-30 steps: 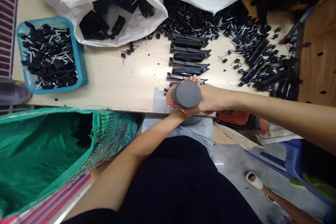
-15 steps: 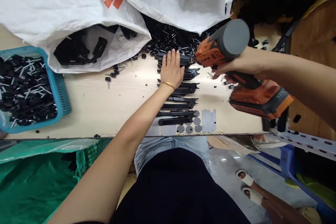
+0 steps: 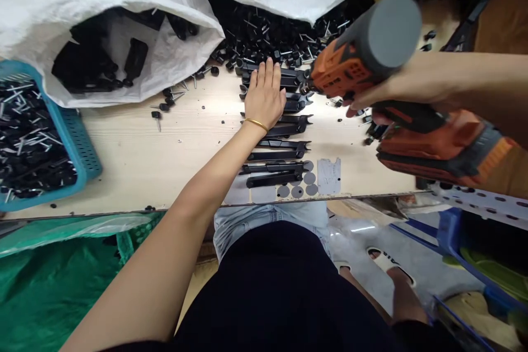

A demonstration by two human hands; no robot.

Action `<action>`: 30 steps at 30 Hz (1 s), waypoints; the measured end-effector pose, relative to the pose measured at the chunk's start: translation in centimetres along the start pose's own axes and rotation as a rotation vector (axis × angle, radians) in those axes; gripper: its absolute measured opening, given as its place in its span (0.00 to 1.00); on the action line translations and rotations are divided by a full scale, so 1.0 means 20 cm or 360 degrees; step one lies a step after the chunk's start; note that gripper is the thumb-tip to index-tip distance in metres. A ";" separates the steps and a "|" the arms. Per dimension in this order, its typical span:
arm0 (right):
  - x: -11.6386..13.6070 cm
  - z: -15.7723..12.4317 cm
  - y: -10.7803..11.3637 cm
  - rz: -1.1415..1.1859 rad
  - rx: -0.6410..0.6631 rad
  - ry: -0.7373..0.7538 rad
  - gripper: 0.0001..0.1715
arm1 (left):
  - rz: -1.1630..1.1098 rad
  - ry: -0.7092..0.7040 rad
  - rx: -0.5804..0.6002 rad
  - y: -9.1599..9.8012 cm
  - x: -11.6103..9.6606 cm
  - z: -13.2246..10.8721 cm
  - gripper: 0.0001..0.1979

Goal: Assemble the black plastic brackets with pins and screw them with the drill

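My left hand (image 3: 264, 94) lies flat, fingers stretched out, on the far end of a row of long black plastic parts (image 3: 277, 146) laid side by side on the pale wooden bench (image 3: 181, 154). My right hand (image 3: 396, 91) grips an orange cordless drill (image 3: 396, 93) with a grey rear cap, held above the bench to the right of the row, its nose pointing at the topmost parts beside my left fingers. A thin gold bracelet circles my left wrist.
A blue basket (image 3: 78, 154) of black-headed screws stands at the left. Two white sacks (image 3: 136, 27) lie at the back, one showing black parts inside. Loose black screws (image 3: 272, 38) are heaped behind the row. A green sack (image 3: 49, 280) hangs below the bench edge.
One second ago both hands held the drill upright at the near end of the row. The left hand has moved to the far parts and the right hand has lifted the drill up and right.
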State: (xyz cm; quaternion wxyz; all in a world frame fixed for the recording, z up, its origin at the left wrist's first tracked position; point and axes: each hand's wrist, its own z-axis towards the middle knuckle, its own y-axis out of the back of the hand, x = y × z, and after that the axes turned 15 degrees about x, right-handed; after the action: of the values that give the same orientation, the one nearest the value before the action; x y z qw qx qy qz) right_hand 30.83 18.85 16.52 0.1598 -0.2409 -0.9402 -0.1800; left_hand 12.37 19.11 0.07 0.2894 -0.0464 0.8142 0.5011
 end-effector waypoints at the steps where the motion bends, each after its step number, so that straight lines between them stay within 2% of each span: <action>1: -0.01 -0.03 -0.02 0.0068 0.0009 -0.0055 0.09 | -0.0018 -0.0004 0.0009 0.00 0.00 0.00 0.37; 4: -0.03 -0.06 -0.06 0.0203 0.0060 -0.0137 0.05 | -0.0054 0.0019 0.0027 -0.01 0.01 0.00 0.36; 8: -0.04 0.01 -0.06 0.0113 0.0115 -0.0125 0.02 | -0.0114 0.0015 0.0035 -0.01 0.00 -0.01 0.37; 12: -0.04 0.07 -0.06 0.0077 0.0116 -0.0098 0.03 | -0.0061 0.0038 0.0042 0.00 0.00 0.01 0.37; 16: -0.06 0.05 -0.09 -0.0023 0.0049 -0.0014 0.06 | -0.0057 -0.0012 0.0049 0.03 0.00 0.03 0.37; 20: -0.09 -0.09 -0.17 0.0001 -0.0011 -0.0024 0.12 | 0.0010 -0.0028 0.0047 0.04 -0.02 -0.09 0.35; 22: -0.09 -0.16 -0.23 0.0088 0.0005 -0.0096 0.10 | 0.0039 -0.0033 0.0002 0.02 -0.04 -0.19 0.34; 24: -0.09 -0.18 -0.27 0.0175 0.0025 -0.0160 0.09 | 0.0020 -0.0033 0.0036 -0.02 -0.05 -0.27 0.34; 27: -0.10 -0.15 -0.29 0.0202 0.0092 -0.0162 0.09 | -0.0009 -0.0024 0.0115 -0.09 -0.05 -0.32 0.34; 30: -0.12 -0.07 -0.27 0.0164 0.0154 -0.0130 0.08 | 0.0011 -0.0061 0.0133 -0.12 -0.03 -0.30 0.34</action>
State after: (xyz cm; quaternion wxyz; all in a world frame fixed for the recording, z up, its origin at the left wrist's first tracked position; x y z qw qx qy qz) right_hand 30.32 12.90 15.42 0.1419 -0.2881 -0.9399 -0.1160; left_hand 11.26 12.80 0.48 0.3050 -0.0219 0.8288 0.4686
